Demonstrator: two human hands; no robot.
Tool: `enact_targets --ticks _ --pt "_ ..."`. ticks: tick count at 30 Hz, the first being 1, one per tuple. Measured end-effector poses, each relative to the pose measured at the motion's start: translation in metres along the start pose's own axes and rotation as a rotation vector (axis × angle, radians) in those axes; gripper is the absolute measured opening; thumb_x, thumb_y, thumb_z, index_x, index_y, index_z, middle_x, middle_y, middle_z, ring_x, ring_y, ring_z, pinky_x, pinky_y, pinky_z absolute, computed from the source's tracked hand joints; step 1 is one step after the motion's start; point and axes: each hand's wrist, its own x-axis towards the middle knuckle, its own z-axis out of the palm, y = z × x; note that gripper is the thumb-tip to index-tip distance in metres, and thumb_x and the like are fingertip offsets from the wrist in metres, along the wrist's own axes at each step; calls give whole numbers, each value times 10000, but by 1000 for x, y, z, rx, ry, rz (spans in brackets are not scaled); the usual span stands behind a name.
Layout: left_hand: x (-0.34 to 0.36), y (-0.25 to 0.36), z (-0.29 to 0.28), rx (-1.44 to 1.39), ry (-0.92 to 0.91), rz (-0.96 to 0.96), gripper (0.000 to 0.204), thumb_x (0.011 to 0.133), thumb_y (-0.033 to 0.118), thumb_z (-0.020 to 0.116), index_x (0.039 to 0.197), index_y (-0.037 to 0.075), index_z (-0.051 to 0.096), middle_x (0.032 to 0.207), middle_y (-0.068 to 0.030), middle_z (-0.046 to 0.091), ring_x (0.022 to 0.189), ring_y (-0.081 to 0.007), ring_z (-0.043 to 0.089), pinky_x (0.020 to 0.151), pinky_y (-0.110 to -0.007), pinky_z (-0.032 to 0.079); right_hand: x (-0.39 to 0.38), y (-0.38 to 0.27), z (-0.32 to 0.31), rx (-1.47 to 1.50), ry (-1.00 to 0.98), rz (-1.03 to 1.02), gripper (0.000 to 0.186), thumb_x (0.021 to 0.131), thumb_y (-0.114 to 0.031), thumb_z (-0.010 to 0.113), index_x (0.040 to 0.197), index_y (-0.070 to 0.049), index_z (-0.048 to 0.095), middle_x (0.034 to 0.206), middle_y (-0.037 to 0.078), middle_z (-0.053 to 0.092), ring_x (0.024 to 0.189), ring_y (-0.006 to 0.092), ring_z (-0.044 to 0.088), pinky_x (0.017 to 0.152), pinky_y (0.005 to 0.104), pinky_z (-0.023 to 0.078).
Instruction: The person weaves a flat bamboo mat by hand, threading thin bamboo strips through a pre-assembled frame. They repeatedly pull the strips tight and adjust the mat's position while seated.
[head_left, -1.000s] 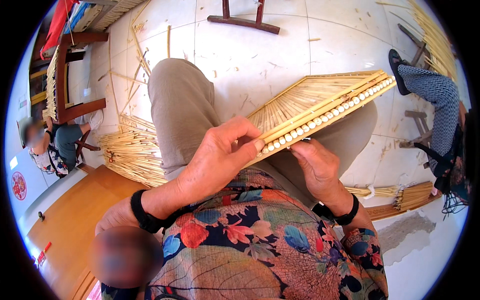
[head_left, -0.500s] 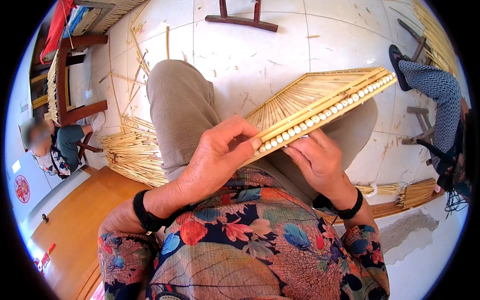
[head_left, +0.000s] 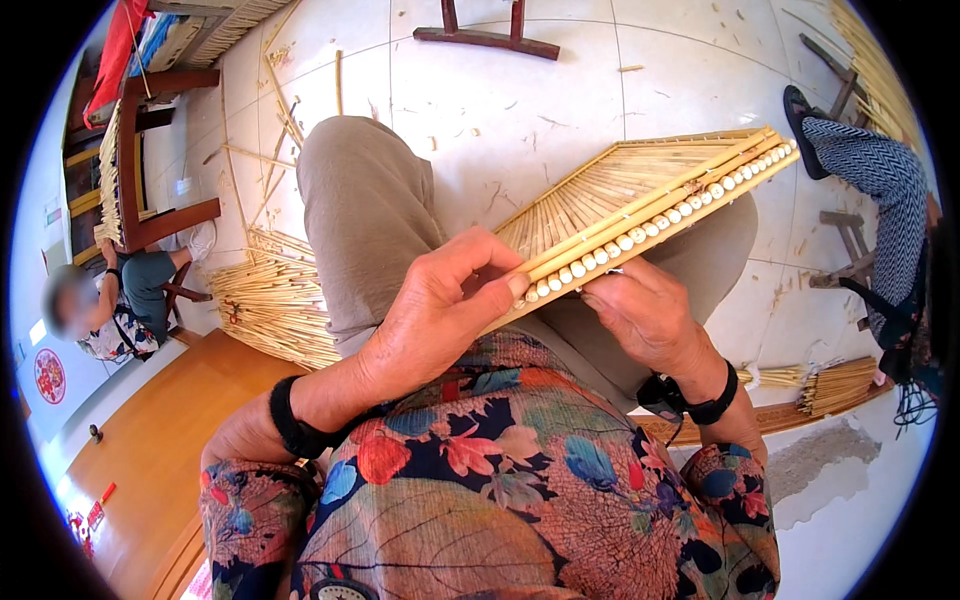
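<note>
A panel of pale straw stalks (head_left: 610,185) lies tilted over my lap, its stalks running side by side away from me. Along its near edge, a row of round cut stalk ends (head_left: 655,226) shows between two long straight stalks. My left hand (head_left: 462,290) pinches the left end of this edge, thumb on top and fingers behind. Against the underside, near the middle of the edge, is my right hand (head_left: 645,310), fingers bent and pressed to the lower stalk. Its fingertips are partly hidden by the panel.
A heap of loose stalks (head_left: 275,300) lies left of my knee. A wooden trestle foot (head_left: 487,42) stands ahead on the tiled floor. At left, a person (head_left: 110,310) sits by a wooden frame (head_left: 130,170). Another person's leg (head_left: 865,170) and a stool (head_left: 848,255) are at right.
My right hand has shifted slightly right along the edge, its fingers drawn a little away from the stalk ends. My left hand keeps its pinch. The seated person at left has raised an arm.
</note>
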Motion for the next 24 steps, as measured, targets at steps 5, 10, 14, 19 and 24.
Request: enact_targets --ticks 5,10,14,19,24 --pt "-2 -3 1 29 14 27 78 933 73 620 962 2 616 873 -11 532 803 -63 477 694 -225 413 -4 1 1 11 3 -7 251 730 93 668 955 -4 614 869 129 580 749 283 612 649 360 524" --pt "0 -3 -3 41 42 64 94 932 91 630 969 4 626 840 21 544 751 -49 470 652 -220 407 -38 -1 0 -69 -2 57 214 761 65 679 949 -20 624 792 109 520 681 267 575 580 347 480" --pt "4 -6 -5 -18 46 36 102 938 100 627 985 10 637 824 43 564 737 -25 468 644 -202 405 -33 -23 -5 -98 138 234 156 811 15 696 947 -25 630 760 101 499 641 255 564 566 332 467" --pt "9 -1 -6 -25 48 -13 127 951 114 613 1002 4 647 807 40 591 755 -16 498 656 -189 415 -14 -13 6 -12 144 199 179 824 -10 712 981 -44 632 747 99 546 633 246 577 558 334 466" --pt "17 6 -15 -26 35 -28 157 964 136 589 1012 -3 647 819 27 604 764 -20 513 674 -193 428 -6 -5 13 13 215 180 166 849 -12 687 1008 -34 648 775 96 612 638 238 584 559 325 460"
